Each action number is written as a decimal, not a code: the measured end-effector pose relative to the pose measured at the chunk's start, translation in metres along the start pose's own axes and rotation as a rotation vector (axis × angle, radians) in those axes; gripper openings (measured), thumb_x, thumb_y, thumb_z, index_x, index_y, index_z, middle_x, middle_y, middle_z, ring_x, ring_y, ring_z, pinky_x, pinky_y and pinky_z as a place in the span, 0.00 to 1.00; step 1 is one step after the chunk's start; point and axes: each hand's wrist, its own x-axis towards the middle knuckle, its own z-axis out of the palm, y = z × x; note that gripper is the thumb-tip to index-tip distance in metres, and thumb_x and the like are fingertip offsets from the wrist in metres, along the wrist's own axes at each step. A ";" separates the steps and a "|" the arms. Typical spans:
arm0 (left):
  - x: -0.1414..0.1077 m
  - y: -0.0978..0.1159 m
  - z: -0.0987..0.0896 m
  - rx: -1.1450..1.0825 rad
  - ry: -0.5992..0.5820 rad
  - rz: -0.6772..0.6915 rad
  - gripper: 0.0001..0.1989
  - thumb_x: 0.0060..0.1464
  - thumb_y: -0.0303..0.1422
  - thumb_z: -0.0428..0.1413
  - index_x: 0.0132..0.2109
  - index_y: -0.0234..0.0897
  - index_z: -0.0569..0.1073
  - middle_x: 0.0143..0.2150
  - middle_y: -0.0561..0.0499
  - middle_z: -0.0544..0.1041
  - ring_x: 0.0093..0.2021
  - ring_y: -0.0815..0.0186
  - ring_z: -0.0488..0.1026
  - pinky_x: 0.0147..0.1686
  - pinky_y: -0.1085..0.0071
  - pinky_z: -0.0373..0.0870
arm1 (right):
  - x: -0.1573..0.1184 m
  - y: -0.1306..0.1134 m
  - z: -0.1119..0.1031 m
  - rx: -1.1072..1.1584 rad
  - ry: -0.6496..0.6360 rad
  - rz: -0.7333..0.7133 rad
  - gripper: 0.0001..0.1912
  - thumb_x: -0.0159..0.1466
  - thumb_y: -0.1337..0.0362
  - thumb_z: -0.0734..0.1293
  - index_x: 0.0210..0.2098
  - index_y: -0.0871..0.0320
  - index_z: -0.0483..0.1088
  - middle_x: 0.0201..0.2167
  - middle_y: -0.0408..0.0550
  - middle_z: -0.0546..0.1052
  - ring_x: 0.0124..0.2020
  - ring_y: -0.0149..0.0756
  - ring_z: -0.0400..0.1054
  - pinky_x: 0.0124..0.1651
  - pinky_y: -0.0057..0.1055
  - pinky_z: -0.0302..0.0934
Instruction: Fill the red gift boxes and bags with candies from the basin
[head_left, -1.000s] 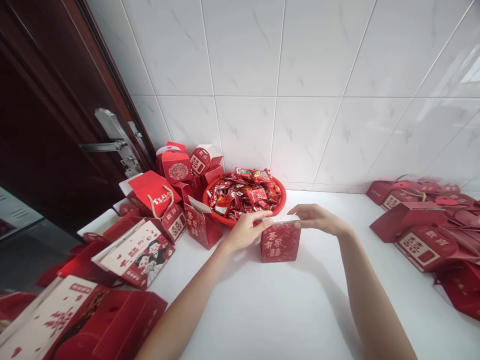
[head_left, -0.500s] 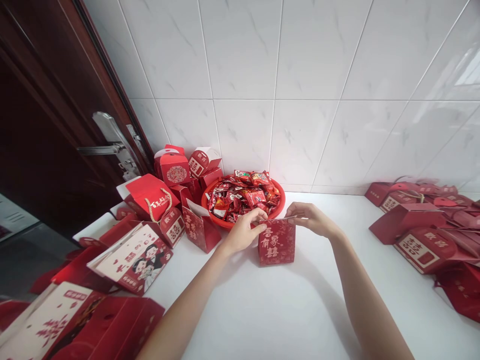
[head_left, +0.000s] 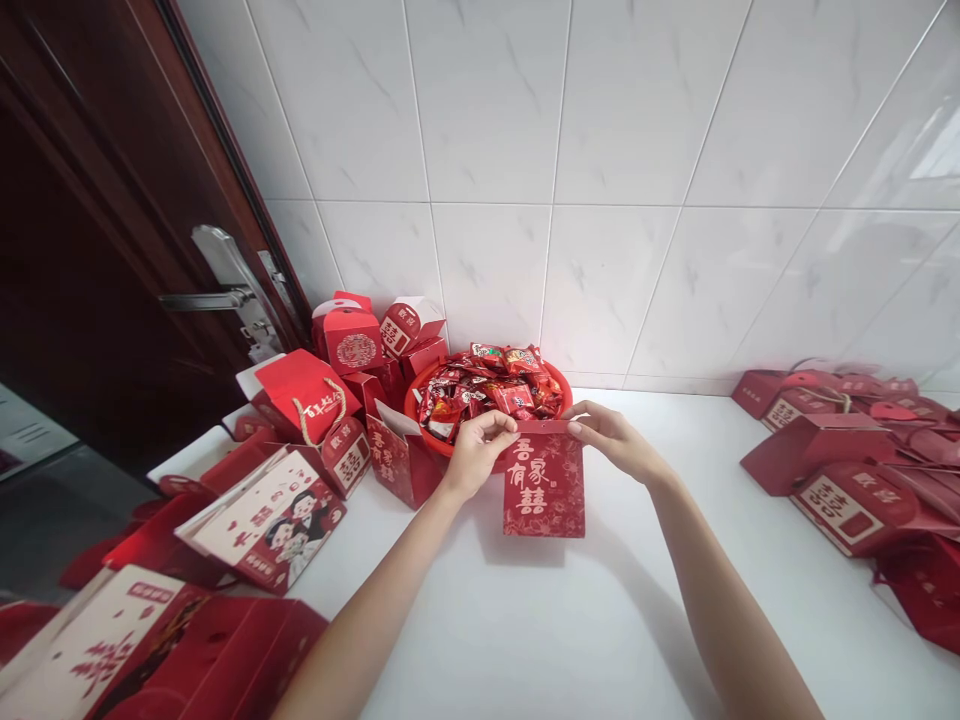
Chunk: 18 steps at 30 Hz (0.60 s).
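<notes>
Red gift box (head_left: 545,488) now lifts off white tabletop (head_left: 480,630); my left hand (head_left: 475,455), right hand (head_left: 619,441) pinch-closed on top corners; keep pull even.

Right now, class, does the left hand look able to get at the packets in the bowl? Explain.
Probably yes, if it lets go first: the left hand pinches the top of the red box, but the bowl sits just beyond, its heaped packets uncovered.
</notes>
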 end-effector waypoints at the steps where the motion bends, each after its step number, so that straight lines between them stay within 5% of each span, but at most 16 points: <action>1: 0.000 0.000 0.000 -0.004 0.013 0.000 0.11 0.45 0.39 0.63 0.30 0.37 0.72 0.29 0.54 0.73 0.31 0.68 0.68 0.35 0.70 0.67 | 0.001 0.001 0.001 -0.001 -0.007 0.006 0.24 0.63 0.41 0.68 0.41 0.57 0.72 0.35 0.48 0.78 0.38 0.40 0.73 0.44 0.39 0.68; 13: 0.001 0.007 -0.009 -0.020 -0.168 -0.058 0.10 0.44 0.33 0.59 0.37 0.36 0.77 0.35 0.50 0.79 0.36 0.63 0.74 0.39 0.68 0.71 | 0.005 0.012 0.005 -0.087 -0.005 -0.010 0.24 0.63 0.42 0.69 0.38 0.58 0.76 0.38 0.51 0.80 0.40 0.45 0.74 0.45 0.41 0.69; 18: 0.000 0.004 -0.005 0.077 -0.147 -0.021 0.15 0.50 0.38 0.62 0.43 0.35 0.77 0.40 0.47 0.82 0.43 0.59 0.78 0.45 0.64 0.74 | 0.006 0.017 0.004 -0.139 -0.011 -0.013 0.24 0.63 0.42 0.68 0.39 0.58 0.76 0.38 0.51 0.81 0.41 0.45 0.75 0.47 0.43 0.69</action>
